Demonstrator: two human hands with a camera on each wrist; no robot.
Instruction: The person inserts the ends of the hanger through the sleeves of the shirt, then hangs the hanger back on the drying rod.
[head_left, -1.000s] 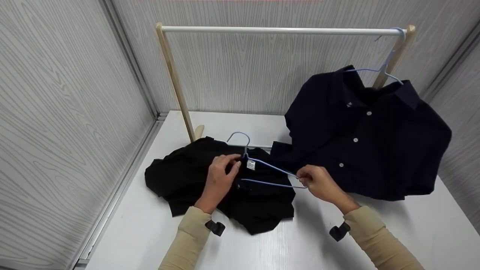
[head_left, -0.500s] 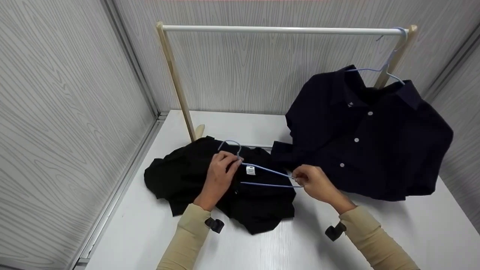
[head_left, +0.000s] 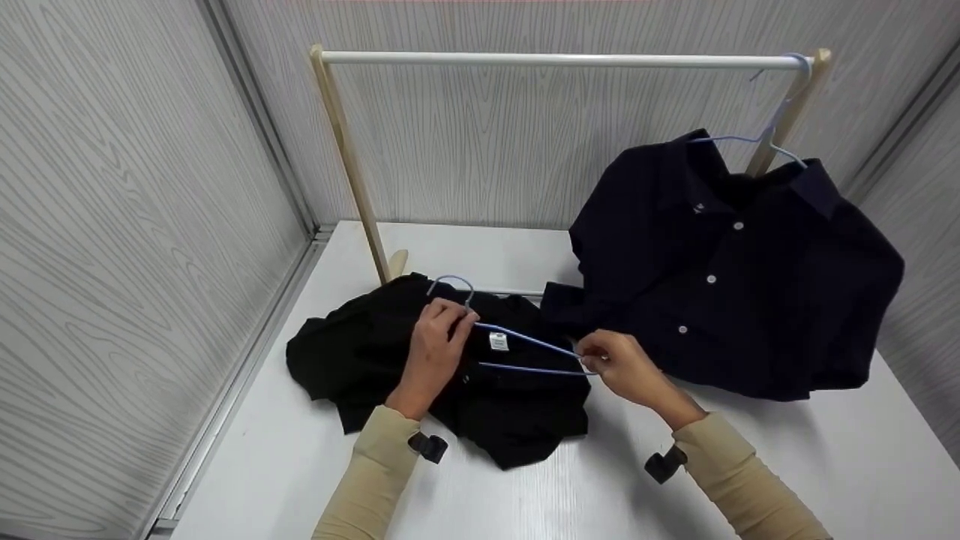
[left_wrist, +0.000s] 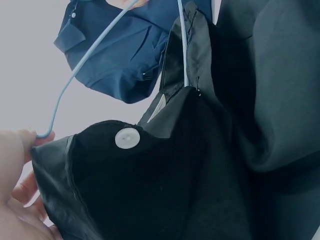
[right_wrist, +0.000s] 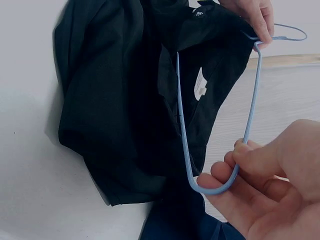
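Note:
A black shirt (head_left: 360,352) lies bunched on the table, its white label (head_left: 499,341) showing inside the collar. A thin blue wire hanger (right_wrist: 253,95) has its left part inside the neck opening, with the hook rising above the collar. My left hand (head_left: 435,337) pinches the hanger at the base of its hook together with the collar edge. A white button (left_wrist: 127,138) shows near that hand in the left wrist view. My right hand (head_left: 619,364) grips the hanger's rounded right end, thumb on top and fingers below, outside the shirt.
Behind stands a rack with a white rail (head_left: 555,58) and wooden posts. At its right end a navy shirt (head_left: 675,277) hangs on another blue hanger (head_left: 771,131), its lower part spread onto the white table (head_left: 517,502). Grey wood-patterned panels (head_left: 135,187) enclose the space.
The hanger has slid left, deeper into the black shirt's neck opening, with my right hand following it. My left fingers have gone from beside the hanger's neck to pinching it.

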